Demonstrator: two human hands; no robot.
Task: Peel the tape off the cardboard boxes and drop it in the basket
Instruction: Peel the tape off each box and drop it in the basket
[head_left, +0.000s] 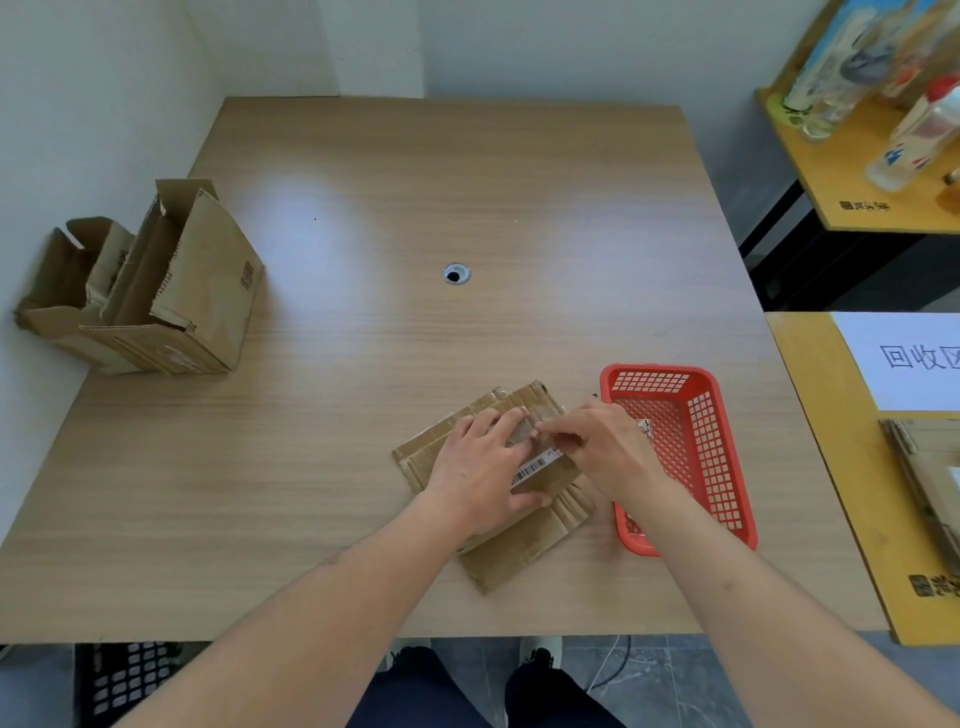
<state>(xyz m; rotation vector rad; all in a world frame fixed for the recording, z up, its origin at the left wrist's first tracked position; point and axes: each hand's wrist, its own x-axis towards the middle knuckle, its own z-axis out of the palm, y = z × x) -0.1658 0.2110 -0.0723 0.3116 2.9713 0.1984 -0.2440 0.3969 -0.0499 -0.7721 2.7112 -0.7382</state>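
Flattened cardboard box (519, 540) near the table's front edge, left hand (480, 467) pressing it with fingers spread flat, right hand (597, 447) pinching clear tape (527, 428) at its top, one red basket (691, 447) just right, two opened boxes (156, 296) far left.

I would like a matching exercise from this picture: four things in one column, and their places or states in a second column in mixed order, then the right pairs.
Things:
1. red basket
2. flattened cardboard box
3. opened cardboard boxes
4. left hand

Places or states:
A. at the table's far left edge
B. pressing flat on the cardboard
C. right of the hands, holding a tape scrap
D. lying under both hands

Pairs: 1-C, 2-D, 3-A, 4-B
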